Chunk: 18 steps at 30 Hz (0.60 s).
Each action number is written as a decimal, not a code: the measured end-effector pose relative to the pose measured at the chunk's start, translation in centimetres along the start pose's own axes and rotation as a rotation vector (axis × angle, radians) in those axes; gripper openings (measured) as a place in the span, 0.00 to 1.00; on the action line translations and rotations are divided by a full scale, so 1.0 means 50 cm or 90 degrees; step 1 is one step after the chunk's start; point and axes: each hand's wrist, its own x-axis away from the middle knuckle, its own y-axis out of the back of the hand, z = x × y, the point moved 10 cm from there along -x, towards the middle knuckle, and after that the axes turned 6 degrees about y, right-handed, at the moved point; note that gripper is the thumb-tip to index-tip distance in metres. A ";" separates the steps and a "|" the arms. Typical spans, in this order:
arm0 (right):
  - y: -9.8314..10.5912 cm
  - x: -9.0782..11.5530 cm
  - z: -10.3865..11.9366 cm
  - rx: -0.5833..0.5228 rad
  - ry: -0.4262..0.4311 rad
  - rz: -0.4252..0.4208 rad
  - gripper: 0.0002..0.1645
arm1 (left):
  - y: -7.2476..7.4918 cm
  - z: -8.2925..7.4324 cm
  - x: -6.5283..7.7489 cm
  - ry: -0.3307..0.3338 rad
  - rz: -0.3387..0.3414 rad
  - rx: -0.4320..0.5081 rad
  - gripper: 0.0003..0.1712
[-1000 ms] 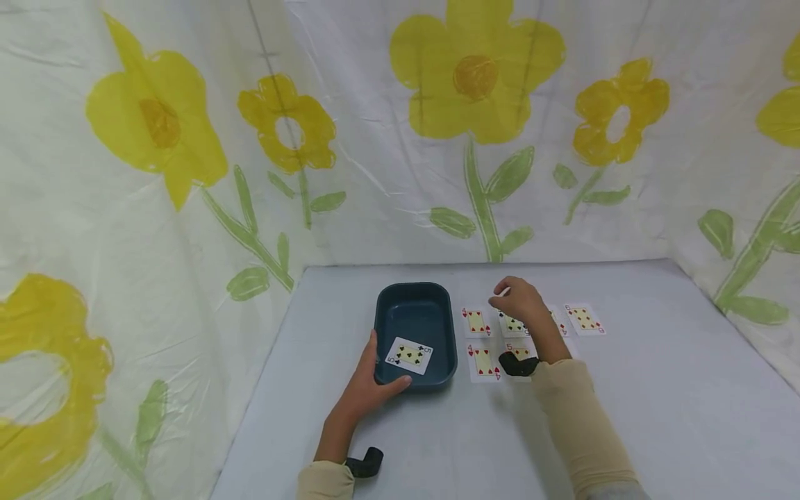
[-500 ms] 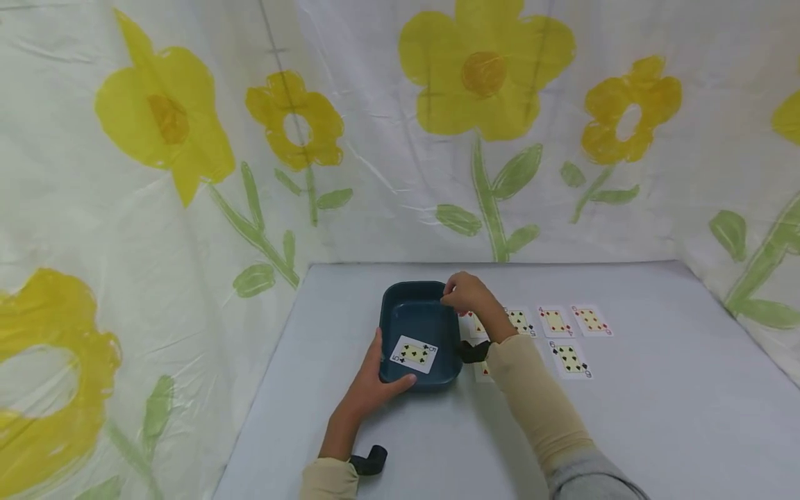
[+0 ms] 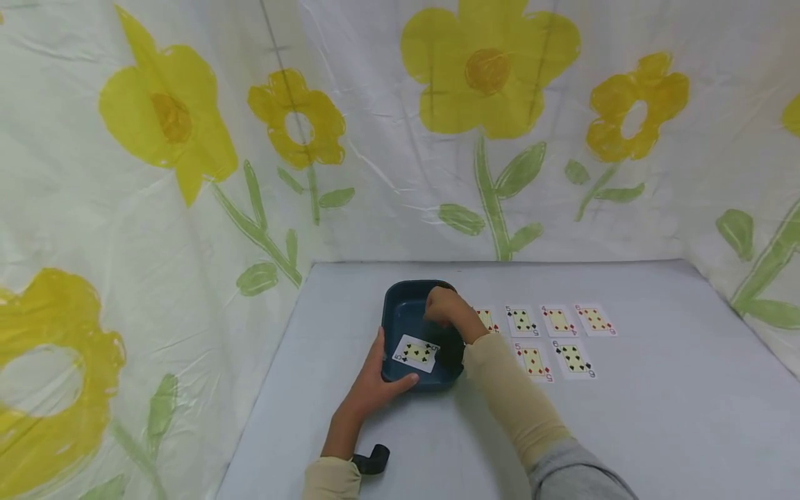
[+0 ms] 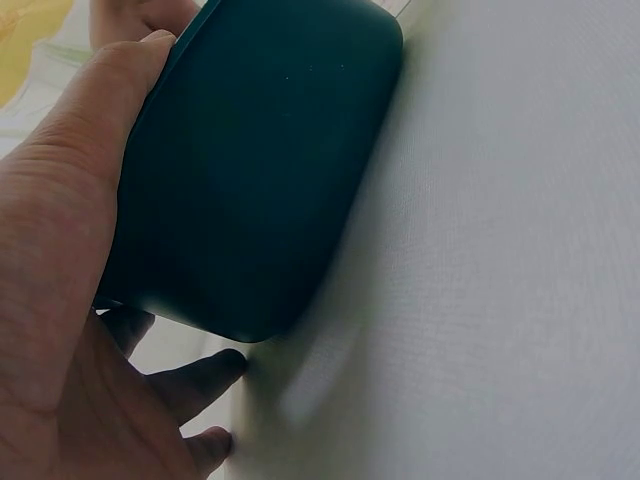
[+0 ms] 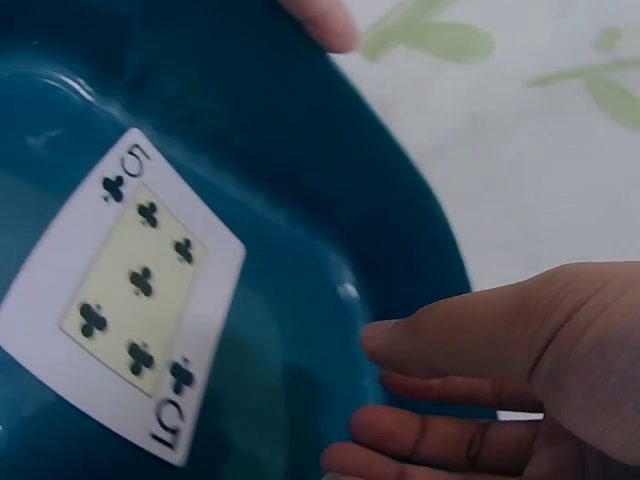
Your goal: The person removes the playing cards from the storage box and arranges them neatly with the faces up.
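A dark teal tray [image 3: 400,312] stands on the table with one five of clubs card [image 3: 414,353] lying face up inside. My left hand [image 3: 373,385] rests at its near left corner, thumb on the near rim and fingers spread along the left side. In the left wrist view the thumb [image 4: 105,85] lies up against the tray's outer wall [image 4: 250,180]. Over the inside of the tray hovers my right hand [image 3: 446,307], fingers pointing down. Seen from the right wrist, its thumb and fingers [image 5: 400,430] are loosely bent with nothing between them, apart from the card.
Right of the tray several face-up cards lie in two rows, among them a six of diamonds [image 3: 596,320], a six of spades [image 3: 573,359] and a five of diamonds [image 3: 534,361]. My right sleeve [image 3: 512,389] covers part of the lower row. Behind hangs a flowered curtain [image 3: 375,229].
My right hand has moved left from above the rows of cards to inside the tray, uncovering cards on the right. The left hand has kept its place at the tray.
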 end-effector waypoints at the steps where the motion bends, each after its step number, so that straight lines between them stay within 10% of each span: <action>1: -0.008 -0.004 0.001 0.012 0.001 0.005 0.10 | -0.001 0.001 -0.001 0.002 0.001 -0.003 0.67; 8: -0.062 -0.018 -0.008 0.063 -0.027 0.062 0.10 | -0.007 0.007 -0.001 -0.004 0.004 -0.005 0.68; 18: -0.104 -0.015 0.003 0.123 -0.034 0.141 0.41 | 0.002 0.002 0.000 0.000 0.000 -0.012 0.68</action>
